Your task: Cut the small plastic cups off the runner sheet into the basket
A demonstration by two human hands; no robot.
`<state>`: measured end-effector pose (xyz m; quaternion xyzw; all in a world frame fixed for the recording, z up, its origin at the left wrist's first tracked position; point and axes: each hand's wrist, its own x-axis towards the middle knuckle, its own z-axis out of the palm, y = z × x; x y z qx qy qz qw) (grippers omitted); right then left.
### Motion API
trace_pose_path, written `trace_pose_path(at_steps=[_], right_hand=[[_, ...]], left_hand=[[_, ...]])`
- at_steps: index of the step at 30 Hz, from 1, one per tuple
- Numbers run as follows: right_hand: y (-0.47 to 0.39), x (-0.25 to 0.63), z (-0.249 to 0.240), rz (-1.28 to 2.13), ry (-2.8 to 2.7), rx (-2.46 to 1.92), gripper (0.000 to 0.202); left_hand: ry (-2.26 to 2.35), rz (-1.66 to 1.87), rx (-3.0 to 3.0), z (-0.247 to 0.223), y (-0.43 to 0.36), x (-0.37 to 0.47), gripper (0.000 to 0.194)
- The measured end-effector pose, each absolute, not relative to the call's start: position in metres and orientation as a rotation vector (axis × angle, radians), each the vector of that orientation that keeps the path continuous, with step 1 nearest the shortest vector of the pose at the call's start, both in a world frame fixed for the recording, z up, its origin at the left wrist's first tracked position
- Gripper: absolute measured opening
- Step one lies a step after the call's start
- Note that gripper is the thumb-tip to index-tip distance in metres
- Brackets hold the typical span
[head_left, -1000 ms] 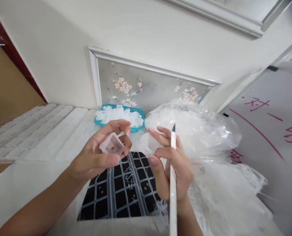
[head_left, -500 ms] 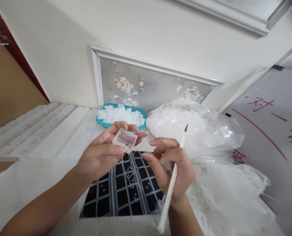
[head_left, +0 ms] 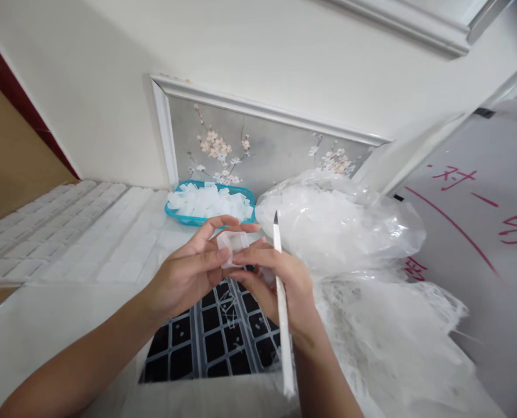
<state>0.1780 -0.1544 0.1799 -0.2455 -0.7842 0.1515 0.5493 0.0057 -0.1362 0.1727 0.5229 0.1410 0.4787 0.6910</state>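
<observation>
My left hand pinches a small clear plastic box between thumb and fingers. My right hand meets it from the right, thumb and index finger at the box's near edge. Tucked in the right hand is a slim craft knife with a white wrapped handle, its short dark tip pointing up and away from the box. Another translucent piece shows partly in the right palm, mostly hidden by the fingers. Below the hands lies a black mat with a grey grid, strewn with thin plastic scraps.
A blue basket of small translucent pieces stands behind the hands. To its right rests a clear bag of white pieces, with a heap of stringy plastic nearer me. Rows of white boxes fill the left. A board with red writing stands right.
My right hand has moved left and its fingers now touch the box. The left hand has shifted slightly right, the box is turned, and the knife has swung more upright.
</observation>
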Motion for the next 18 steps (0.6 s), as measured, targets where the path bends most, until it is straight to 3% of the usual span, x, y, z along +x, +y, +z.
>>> trace_pose_path(at_steps=[4, 10, 18], right_hand=[[-0.151, 0.179, 0.178, 0.422, -1.787, -0.568, 0.018], [-0.153, 0.182, 0.181, 0.452, -1.727, -0.641, 0.023], [-0.154, 0.183, 0.181, 0.493, -1.751, -0.653, 0.022]], left_hand=[[0.425, 1.176, 1.456, 0.167, -0.134, 0.007, 0.029], [0.663, 1.736, 2.420, 0.173, -0.129, -0.003, 0.034], [0.628, 1.613, 3.041, 0.184, -0.126, -0.020, 0.025]])
